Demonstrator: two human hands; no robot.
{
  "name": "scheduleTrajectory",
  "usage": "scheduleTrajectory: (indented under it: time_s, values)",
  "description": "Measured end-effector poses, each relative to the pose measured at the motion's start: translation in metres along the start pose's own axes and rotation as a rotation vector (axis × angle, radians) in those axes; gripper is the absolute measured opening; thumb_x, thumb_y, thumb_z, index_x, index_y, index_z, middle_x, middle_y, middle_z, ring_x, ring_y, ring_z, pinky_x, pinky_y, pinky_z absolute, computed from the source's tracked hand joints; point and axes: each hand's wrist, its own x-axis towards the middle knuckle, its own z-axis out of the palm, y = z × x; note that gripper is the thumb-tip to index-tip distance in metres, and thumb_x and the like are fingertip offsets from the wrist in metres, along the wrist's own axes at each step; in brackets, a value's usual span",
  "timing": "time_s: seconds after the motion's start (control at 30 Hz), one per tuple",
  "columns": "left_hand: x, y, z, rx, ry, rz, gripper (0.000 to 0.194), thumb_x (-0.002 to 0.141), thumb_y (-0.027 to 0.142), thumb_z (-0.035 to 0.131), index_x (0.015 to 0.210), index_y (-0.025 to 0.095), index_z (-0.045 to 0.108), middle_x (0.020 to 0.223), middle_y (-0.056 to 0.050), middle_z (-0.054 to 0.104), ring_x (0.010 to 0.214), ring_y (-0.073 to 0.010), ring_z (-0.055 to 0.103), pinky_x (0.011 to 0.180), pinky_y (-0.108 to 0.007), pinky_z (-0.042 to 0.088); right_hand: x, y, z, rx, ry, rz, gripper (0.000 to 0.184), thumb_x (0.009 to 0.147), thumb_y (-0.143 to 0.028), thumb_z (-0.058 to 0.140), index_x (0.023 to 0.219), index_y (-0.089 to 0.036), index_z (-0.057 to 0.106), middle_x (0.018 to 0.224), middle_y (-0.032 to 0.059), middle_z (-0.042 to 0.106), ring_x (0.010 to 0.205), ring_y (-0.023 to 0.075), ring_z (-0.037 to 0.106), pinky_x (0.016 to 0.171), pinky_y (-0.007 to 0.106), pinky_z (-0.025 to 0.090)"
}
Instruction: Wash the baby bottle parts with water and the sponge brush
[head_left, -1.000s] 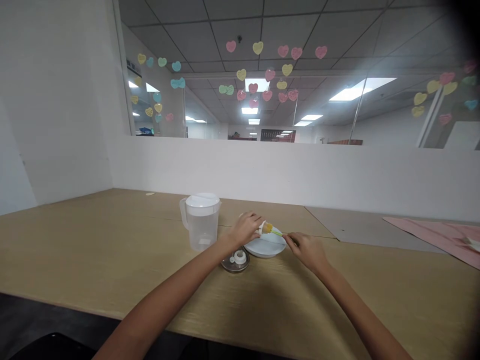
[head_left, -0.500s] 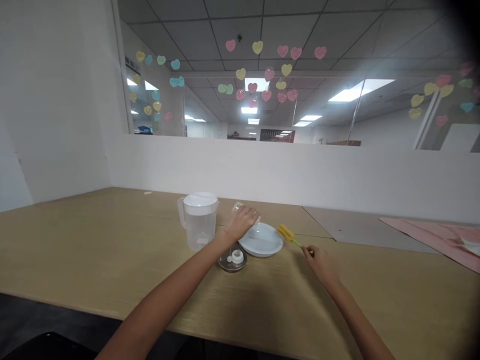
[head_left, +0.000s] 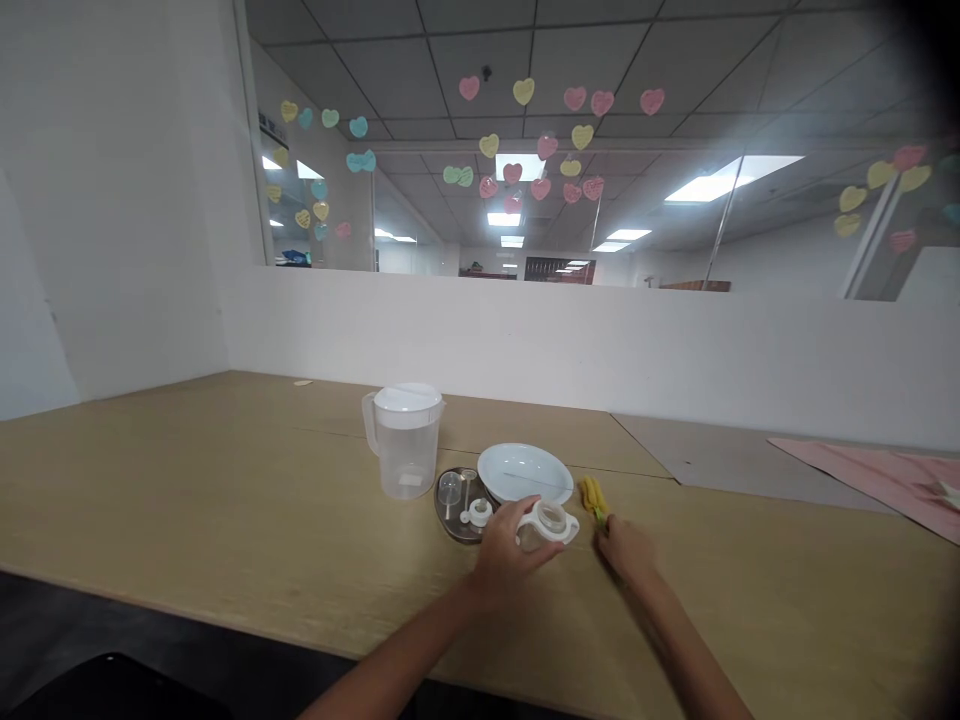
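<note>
My left hand (head_left: 506,550) grips a clear baby bottle (head_left: 532,537) with a white handled collar, its open mouth tilted up toward me, just in front of the white bowl (head_left: 525,458). In my right hand (head_left: 630,550) is the green handle of a bottle brush (head_left: 592,494); its yellow sponge head points away from me, to the right of the bowl. Left of the bottle lies a round metal tray (head_left: 452,525). On it are a clear cap (head_left: 450,489), a white ring-shaped lid (head_left: 480,513) and a thin clear straw-like piece (head_left: 467,482).
A clear pitcher (head_left: 407,460) with a white lid stands behind and left of the tray. A pink cloth (head_left: 862,470) lies on a grey mat (head_left: 720,465) at the far right. The white wall (head_left: 510,340) bounds the table's back edge.
My left hand has come back from above the bowl with the bottle, turning its mouth toward me. My right hand has shifted slightly nearer and right, with the brush now pointing more straight ahead.
</note>
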Motion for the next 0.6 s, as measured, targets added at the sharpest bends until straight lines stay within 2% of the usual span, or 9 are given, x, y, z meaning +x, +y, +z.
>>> scheduleTrajectory:
  time_s: [0.1, 0.2, 0.27, 0.37, 0.47, 0.53, 0.6]
  values:
    - [-0.005, -0.01, 0.005, -0.02, 0.011, 0.016, 0.053, 0.062, 0.044, 0.067, 0.107, 0.018, 0.054, 0.105, -0.007, 0.061, 0.095, -0.0217, 0.056, 0.085, -0.037, 0.045, 0.005, -0.005, -0.004, -0.022, 0.078, 0.033, 0.026, 0.081, -0.019, 0.039, 0.086, -0.008, 0.062, 0.089, 0.0167, 0.063, 0.082, 0.0256, 0.059, 0.062, 0.03, 0.038]
    - [-0.008, -0.014, 0.006, -0.024, 0.005, 0.045, 0.049, 0.064, 0.042, 0.066, 0.106, 0.018, 0.054, 0.104, -0.007, 0.06, 0.095, -0.0216, 0.056, 0.085, -0.037, 0.045, 0.013, -0.015, -0.007, 0.069, 0.315, 0.007, 0.03, 0.084, -0.022, 0.034, 0.09, -0.008, 0.06, 0.087, 0.0152, 0.062, 0.085, 0.0235, 0.057, 0.066, 0.029, 0.037]
    - [-0.01, -0.015, 0.007, -0.013, -0.006, 0.049, 0.049, 0.064, 0.042, 0.066, 0.106, 0.018, 0.054, 0.104, -0.007, 0.059, 0.096, -0.0219, 0.055, 0.086, -0.037, 0.045, 0.018, -0.027, -0.008, 0.199, 0.423, -0.057, 0.033, 0.086, -0.024, 0.031, 0.095, -0.01, 0.059, 0.087, 0.0125, 0.062, 0.085, 0.0206, 0.056, 0.068, 0.026, 0.036]
    - [-0.012, -0.018, 0.009, 0.001, 0.012, -0.025, 0.056, 0.065, 0.041, 0.065, 0.114, 0.019, 0.049, 0.107, -0.008, 0.058, 0.098, -0.0227, 0.055, 0.085, -0.039, 0.045, 0.026, -0.046, -0.006, 0.372, 0.435, -0.097, 0.036, 0.087, -0.029, 0.03, 0.1, -0.012, 0.058, 0.091, 0.0105, 0.06, 0.085, 0.0189, 0.055, 0.07, 0.025, 0.037]
    - [-0.012, -0.024, 0.007, 0.036, 0.034, -0.104, 0.064, 0.066, 0.042, 0.064, 0.121, 0.019, 0.042, 0.106, -0.009, 0.059, 0.096, -0.0234, 0.055, 0.082, -0.039, 0.046, 0.032, -0.057, 0.003, 0.422, 0.432, -0.061, 0.036, 0.085, -0.032, 0.033, 0.1, -0.012, 0.059, 0.094, 0.0121, 0.058, 0.084, 0.0198, 0.055, 0.072, 0.027, 0.037]
    - [-0.011, -0.029, 0.001, 0.117, 0.026, -0.053, 0.064, 0.066, 0.045, 0.062, 0.121, 0.019, 0.042, 0.105, -0.01, 0.059, 0.096, -0.0241, 0.055, 0.082, -0.039, 0.045, 0.036, -0.057, 0.011, 0.448, 0.443, -0.049, 0.034, 0.083, -0.03, 0.036, 0.096, -0.012, 0.061, 0.093, 0.0126, 0.057, 0.082, 0.0192, 0.055, 0.071, 0.026, 0.037]
    - [-0.007, -0.033, -0.009, 0.238, 0.035, 0.064, 0.057, 0.07, 0.045, 0.058, 0.118, 0.018, 0.045, 0.106, -0.011, 0.059, 0.096, -0.0247, 0.054, 0.084, -0.039, 0.043, 0.039, -0.053, 0.018, 0.51, 0.438, -0.06, 0.031, 0.08, -0.028, 0.037, 0.091, -0.013, 0.063, 0.087, 0.0111, 0.058, 0.077, 0.0182, 0.055, 0.069, 0.025, 0.038]
